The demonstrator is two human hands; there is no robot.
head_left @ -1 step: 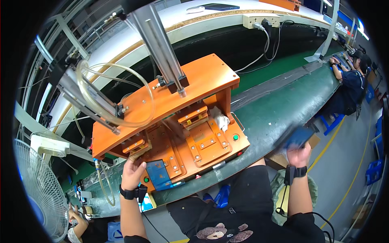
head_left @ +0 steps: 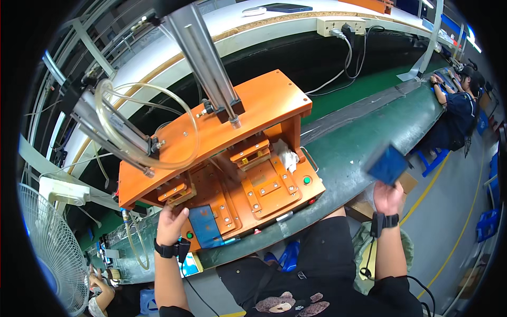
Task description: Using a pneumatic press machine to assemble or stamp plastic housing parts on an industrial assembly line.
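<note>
An orange press fixture (head_left: 264, 185) with two metal cylinders stands on the green belt (head_left: 364, 148) before me. A blue flat panel (head_left: 206, 227) lies in its left nest. My left hand (head_left: 170, 224) rests on the fixture plate just left of that panel, fingers reaching under the left press head and holding nothing. My right hand (head_left: 388, 199) is raised off the belt's near edge at the right and grips a second blue flat panel (head_left: 388, 164), which is blurred. The right nest (head_left: 266, 187) shows bare orange plates.
A white cloth (head_left: 288, 155) lies on the fixture's right side. A fan (head_left: 47, 253) stands at lower left. Another person (head_left: 459, 111) sits at the belt far right. A power strip (head_left: 343, 24) with cables sits on the back shelf. A cardboard box (head_left: 407, 182) sits below the belt.
</note>
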